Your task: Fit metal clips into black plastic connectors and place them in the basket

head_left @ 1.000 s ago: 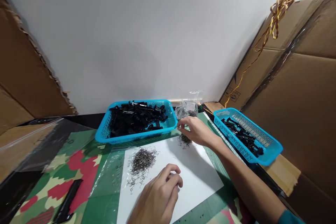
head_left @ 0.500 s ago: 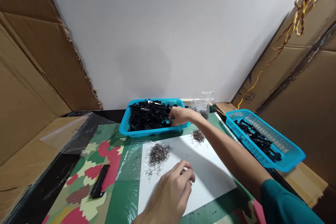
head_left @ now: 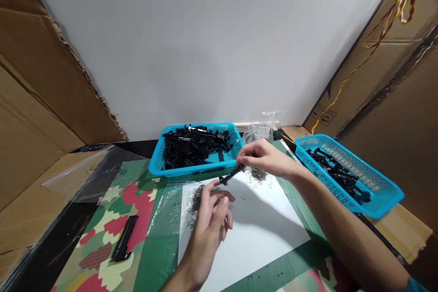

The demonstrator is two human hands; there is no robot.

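A slim black plastic part [head_left: 231,176] is pinched in the fingers of my right hand [head_left: 265,157], in front of the left blue basket. Its lower end meets the index fingertip of my left hand [head_left: 214,219], whose fingers are apart over the white paper [head_left: 260,237]. A dark pile of small metal pieces [head_left: 197,198] lies partly behind my left hand. Another small metal pile [head_left: 258,174] sits below my right wrist. Many black parts [head_left: 195,146] fill the left blue basket [head_left: 191,172].
At the right, a second blue basket [head_left: 379,207] holds black parts [head_left: 338,175]. A longer black piece [head_left: 125,238] lies on the camouflage-patterned surface [head_left: 99,237]. Clear plastic bags [head_left: 258,133] rest near the wall. Cardboard [head_left: 30,114] stands on both sides.
My right hand has come out of the left basket with a black part. My left hand has turned and opened, moving up to the part's end. The camera view has shifted slightly.
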